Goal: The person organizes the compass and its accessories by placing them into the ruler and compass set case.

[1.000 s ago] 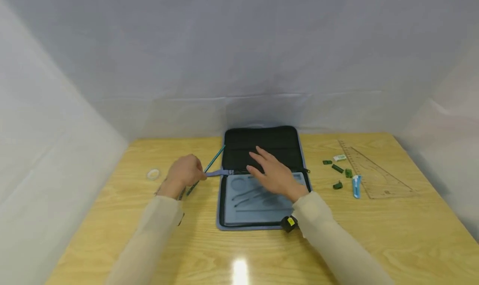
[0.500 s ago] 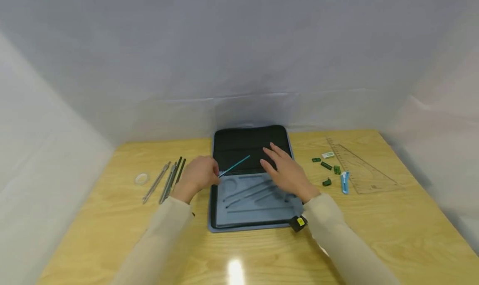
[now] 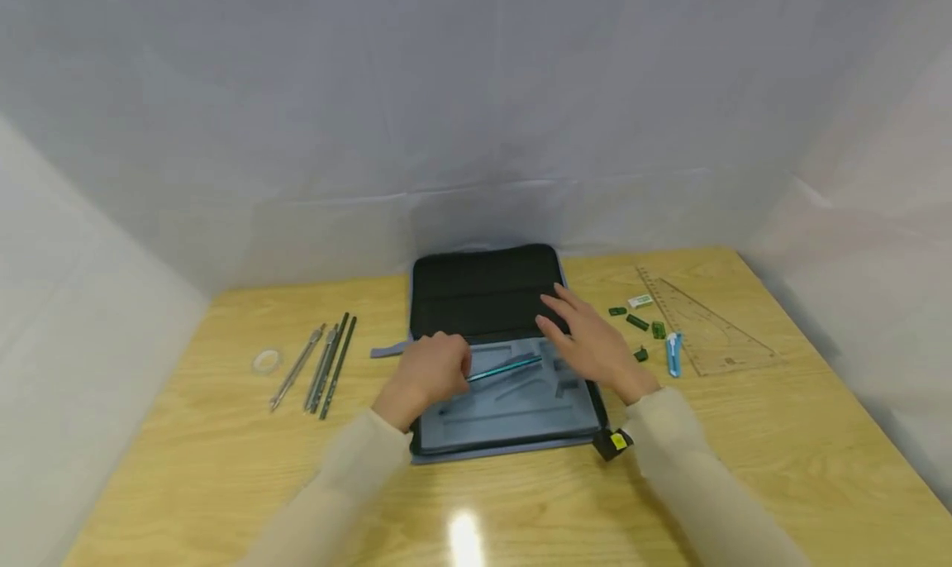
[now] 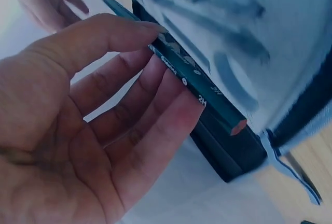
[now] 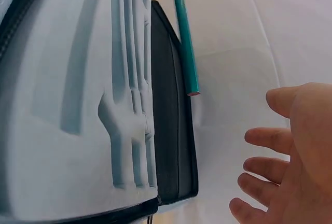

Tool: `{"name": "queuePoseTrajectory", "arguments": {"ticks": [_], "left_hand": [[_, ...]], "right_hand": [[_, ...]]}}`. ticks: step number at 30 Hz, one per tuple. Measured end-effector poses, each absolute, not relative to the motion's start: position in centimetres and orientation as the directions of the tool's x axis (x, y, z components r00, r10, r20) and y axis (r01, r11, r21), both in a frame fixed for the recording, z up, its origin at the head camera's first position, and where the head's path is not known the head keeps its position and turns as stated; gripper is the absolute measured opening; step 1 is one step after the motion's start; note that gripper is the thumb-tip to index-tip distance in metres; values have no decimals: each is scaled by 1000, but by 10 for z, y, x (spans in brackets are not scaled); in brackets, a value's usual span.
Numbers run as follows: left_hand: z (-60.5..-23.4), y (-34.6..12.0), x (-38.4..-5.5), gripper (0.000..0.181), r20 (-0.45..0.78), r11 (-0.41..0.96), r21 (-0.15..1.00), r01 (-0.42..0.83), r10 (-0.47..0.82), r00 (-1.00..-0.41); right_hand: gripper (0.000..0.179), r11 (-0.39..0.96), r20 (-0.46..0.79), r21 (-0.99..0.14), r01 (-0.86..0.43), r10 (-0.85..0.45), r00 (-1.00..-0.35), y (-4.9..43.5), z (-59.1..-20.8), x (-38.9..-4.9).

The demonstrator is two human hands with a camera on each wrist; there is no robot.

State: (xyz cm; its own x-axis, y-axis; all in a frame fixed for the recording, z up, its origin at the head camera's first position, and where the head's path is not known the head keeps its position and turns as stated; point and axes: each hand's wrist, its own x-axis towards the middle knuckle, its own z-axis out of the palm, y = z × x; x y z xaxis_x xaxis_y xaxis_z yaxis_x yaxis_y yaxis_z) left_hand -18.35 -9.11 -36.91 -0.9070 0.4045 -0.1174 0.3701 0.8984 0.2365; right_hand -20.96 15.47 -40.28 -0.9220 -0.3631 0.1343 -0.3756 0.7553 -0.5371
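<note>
My left hand [image 3: 431, 373] pinches a green pencil [image 3: 506, 369] between thumb and fingers, above the left part of an open zip case. In the left wrist view the pencil [image 4: 179, 68] bears the mark 2H, and its flat end points away from the palm. The case's grey-blue tray [image 3: 513, 422] has moulded recesses, some hidden under the left hand. Its black lid [image 3: 483, 294] lies folded back. My right hand [image 3: 595, 348] hovers with spread fingers over the tray's right side, holding nothing. From the right wrist view, the pencil's other end [image 5: 191, 79] stands apart from the right fingers.
Left of the case lie a tape roll [image 3: 266, 361], a metal compass [image 3: 297, 369] and dark pencils [image 3: 340, 369]. A fabric strap [image 3: 388, 351] sticks out left. To the right are an eraser [image 3: 640, 301], small green pieces [image 3: 637, 322], a blue cutter [image 3: 673, 354] and a set square [image 3: 706, 327].
My left hand has carried the pencil rightward from beside the case to over the tray. The right hand has shifted a little right across the case. The view has also shifted.
</note>
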Motion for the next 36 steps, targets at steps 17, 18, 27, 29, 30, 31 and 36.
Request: {"name": "queuePoseTrajectory", "arguments": {"ticks": [17, 18, 27, 29, 30, 31, 36], "left_hand": [[-386, -71, -159, 44, -80, 839, 251, 483, 515, -853], [-387, -70, -157, 45, -84, 836, 261, 484, 519, -851], [-393, -68, -151, 46, -98, 833, 276, 479, 521, -848], [-394, -68, -151, 46, -100, 835, 269, 481, 521, -848], [-395, -68, -151, 46, -98, 834, 268, 481, 521, -848], [-396, -68, -151, 46, -91, 836, 261, 483, 519, -850], [-399, -66, -149, 48, -69, 836, 251, 488, 518, -853]], "right_hand": [[60, 745, 121, -559, -364, -362, -924, 170, -416, -204], [60, 743, 123, -562, -365, -362, -924, 171, -417, -204], [57, 733, 124, -568, -374, -373, -919, 175, -425, -204], [57, 726, 123, -578, -374, -375, -919, 176, -426, -204], [57, 723, 122, -581, -374, -378, -918, 176, -427, -204], [57, 720, 122, -584, -375, -379, -917, 177, -428, -204], [58, 715, 119, -588, -377, -385, -915, 178, -429, -205]]}}
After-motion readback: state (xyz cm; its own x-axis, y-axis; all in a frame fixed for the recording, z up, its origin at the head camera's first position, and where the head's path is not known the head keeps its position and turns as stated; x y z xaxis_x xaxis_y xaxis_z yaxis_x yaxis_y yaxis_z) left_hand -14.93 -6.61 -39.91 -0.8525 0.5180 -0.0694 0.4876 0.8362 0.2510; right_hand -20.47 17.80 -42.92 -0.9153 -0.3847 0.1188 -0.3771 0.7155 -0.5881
